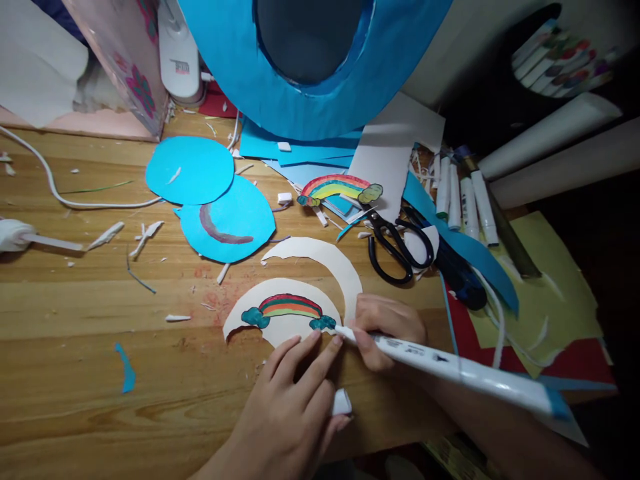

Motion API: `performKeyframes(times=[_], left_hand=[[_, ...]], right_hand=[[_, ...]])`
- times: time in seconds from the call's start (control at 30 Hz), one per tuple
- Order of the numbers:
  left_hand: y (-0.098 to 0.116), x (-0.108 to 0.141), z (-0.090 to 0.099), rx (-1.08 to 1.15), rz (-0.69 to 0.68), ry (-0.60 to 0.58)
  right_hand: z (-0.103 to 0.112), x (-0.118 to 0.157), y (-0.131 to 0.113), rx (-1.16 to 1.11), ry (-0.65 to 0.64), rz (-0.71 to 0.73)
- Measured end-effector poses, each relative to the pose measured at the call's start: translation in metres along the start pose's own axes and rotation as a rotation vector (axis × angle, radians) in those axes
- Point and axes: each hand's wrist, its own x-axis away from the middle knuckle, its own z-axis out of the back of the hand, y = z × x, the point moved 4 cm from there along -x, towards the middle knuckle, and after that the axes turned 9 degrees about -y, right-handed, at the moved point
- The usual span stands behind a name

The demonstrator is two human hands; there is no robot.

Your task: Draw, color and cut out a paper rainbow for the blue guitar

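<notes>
My right hand [387,330] grips a white marker [450,367] with a blue end. Its tip touches the right green cloud of a small drawn rainbow [290,305] on a cut piece of white paper [310,290]. My left hand [295,400] rests its stretched fingertips on the lower edge of that paper. A white marker cap [342,403] is tucked between its thumb and forefinger, partly hidden by the hand. Just above, a curved white paper strip [325,252] reaches toward my right hand. A cut-out coloured rainbow [340,189] lies farther back.
Black-handled scissors [393,250] and a dark blue cutter [465,283] lie right of the papers. Two blue paper ovals [190,170] overlap at left. Several markers [467,207] lie at right. A large blue ring [320,110] stands behind. Paper scraps dot the wooden table [75,400].
</notes>
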Motion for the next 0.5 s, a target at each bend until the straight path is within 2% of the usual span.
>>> performKeyframes(times=[0.1, 0.2, 0.37, 0.5], left_hand=[[-0.004, 0.005, 0.005, 0.114, 0.015, 0.112], [-0.008, 0.007, 0.005, 0.22, 0.093, 0.16], [-0.006, 0.005, 0.004, 0.314, 0.073, 0.177], [-0.001, 0.0, 0.006, 0.22, 0.031, 0.133]], right_hand=[[0.007, 0.0, -0.004, -0.278, 0.072, -0.08], [0.008, 0.0, -0.015, -0.51, 0.111, -0.093], [-0.004, 0.0, -0.03, -0.485, 0.146, -0.077], [-0.019, 0.006, -0.03, -0.513, 0.113, -0.095]])
